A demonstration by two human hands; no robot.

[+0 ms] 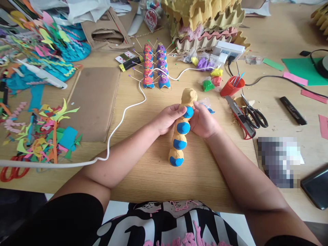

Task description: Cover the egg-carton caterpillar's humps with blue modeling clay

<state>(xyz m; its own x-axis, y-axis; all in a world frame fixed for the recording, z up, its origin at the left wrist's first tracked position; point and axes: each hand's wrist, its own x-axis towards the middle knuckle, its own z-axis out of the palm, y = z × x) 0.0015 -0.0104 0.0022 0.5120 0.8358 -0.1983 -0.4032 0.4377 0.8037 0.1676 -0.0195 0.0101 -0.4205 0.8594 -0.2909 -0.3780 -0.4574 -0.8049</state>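
An orange-tan strip of egg-carton bumps [179,136] is held between my two hands above the table. Blue patches cover part of several bumps; the bump at the far end shows no blue. My left hand [169,118] grips the strip from the left, its thumb at the blue patch nearest the far end. From the right, my right hand [205,119] closes on the same strip, its fingers near that patch. Behind them stand a red and blue strip [148,66] and a purple and blue strip [162,66], both with faces and pins.
A white cord [125,111] crosses the table and my left forearm. Brown cardboard [89,102] and paper scraps [51,136] lie left. A red cup [231,87], a cutter [240,118] and black scissors [252,112] are right. Egg trays [202,20] are stacked behind.
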